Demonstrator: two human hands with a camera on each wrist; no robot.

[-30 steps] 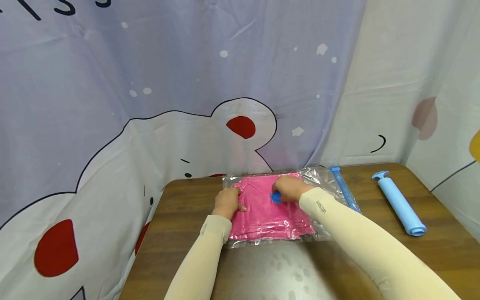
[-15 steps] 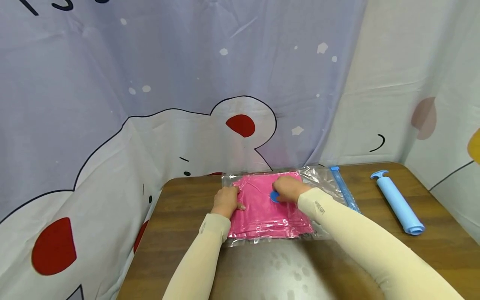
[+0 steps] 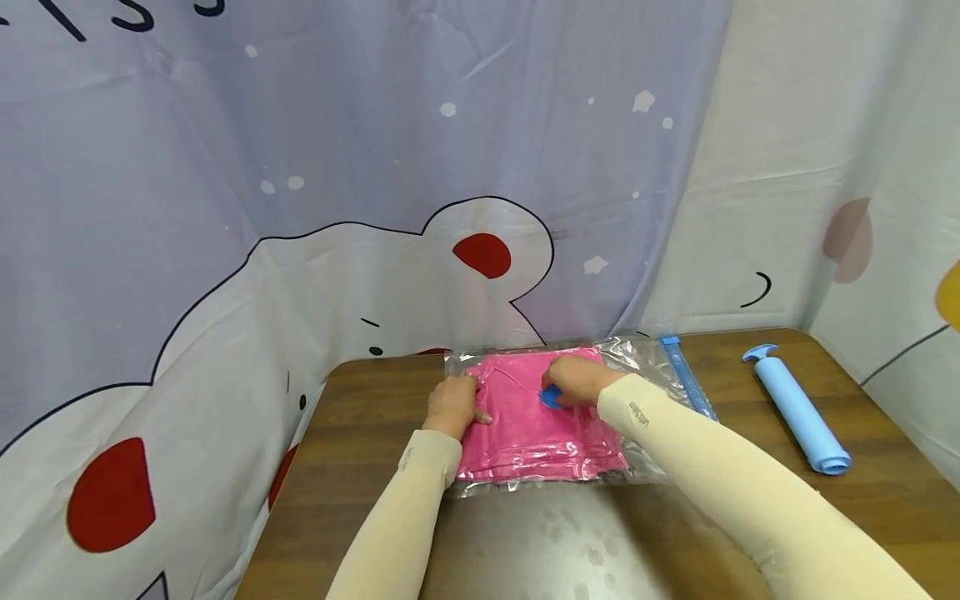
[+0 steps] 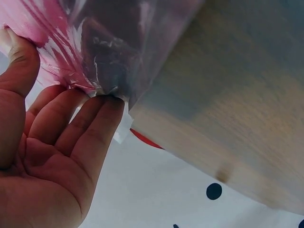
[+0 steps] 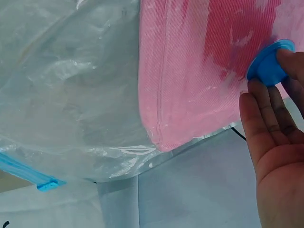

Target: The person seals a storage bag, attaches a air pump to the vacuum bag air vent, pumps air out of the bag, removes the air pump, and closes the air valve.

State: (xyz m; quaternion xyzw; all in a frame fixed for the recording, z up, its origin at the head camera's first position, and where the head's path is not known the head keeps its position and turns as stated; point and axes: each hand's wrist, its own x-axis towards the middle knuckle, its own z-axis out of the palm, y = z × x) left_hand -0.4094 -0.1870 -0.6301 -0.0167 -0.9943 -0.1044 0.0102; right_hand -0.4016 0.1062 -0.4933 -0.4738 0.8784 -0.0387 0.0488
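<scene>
A clear plastic storage bag [image 3: 645,358] lies flat on the table with folded pink cloth [image 3: 517,433] inside. On its upper face, a round blue valve cap [image 3: 551,397] sits over the cloth. My right hand [image 3: 576,379] pinches this cap between thumb and fingers; the right wrist view shows the thumb on the cap's outer side [image 5: 270,66]. At the bag's left side my left hand [image 3: 452,406] presses on the plastic, its thumb spread over the pink part. In the left wrist view, the left fingertips [image 4: 111,100] touch the bag's edge.
A light blue hand pump [image 3: 802,412] with a T-shaped handle lies to the right on the wooden table [image 3: 375,442]. Along the bag's right end runs a blue zip strip with its slider [image 3: 671,339]. A printed curtain [image 3: 360,108] hangs behind the table.
The right fingers shift slightly on the blue valve cap. My left hand keeps its place on the bag, and the pump stays where it was.
</scene>
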